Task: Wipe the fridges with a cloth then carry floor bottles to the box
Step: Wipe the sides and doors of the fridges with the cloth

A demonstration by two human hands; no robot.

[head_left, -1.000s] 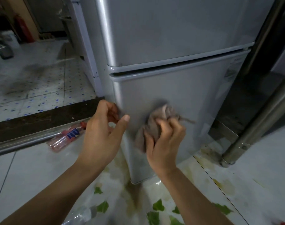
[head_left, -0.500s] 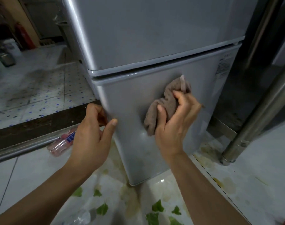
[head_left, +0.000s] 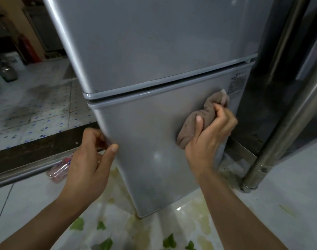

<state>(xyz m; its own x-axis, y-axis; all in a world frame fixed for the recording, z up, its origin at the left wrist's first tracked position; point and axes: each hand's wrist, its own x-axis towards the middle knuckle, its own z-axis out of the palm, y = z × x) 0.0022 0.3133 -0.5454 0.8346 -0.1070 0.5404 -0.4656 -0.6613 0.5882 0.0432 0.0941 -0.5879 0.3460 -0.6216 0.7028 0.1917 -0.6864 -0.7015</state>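
Head view: your right hand (head_left: 208, 139) clamps its grip on the brown cloth (head_left: 199, 120), pressing it against the right part of the grey fridge (head_left: 154, 141) lower door. Your left hand (head_left: 87, 165) pinches that door's left edge. A plastic bottle (head_left: 59, 170) lies on the floor (head_left: 27, 204), left of the fridge.

Head view, angled down, close to fridge (head_left: 154, 60)

Steel pole (head_left: 287, 112) crowds the fridge (head_left: 154, 51) on one side; opposite floor (head_left: 18, 195) lies open.
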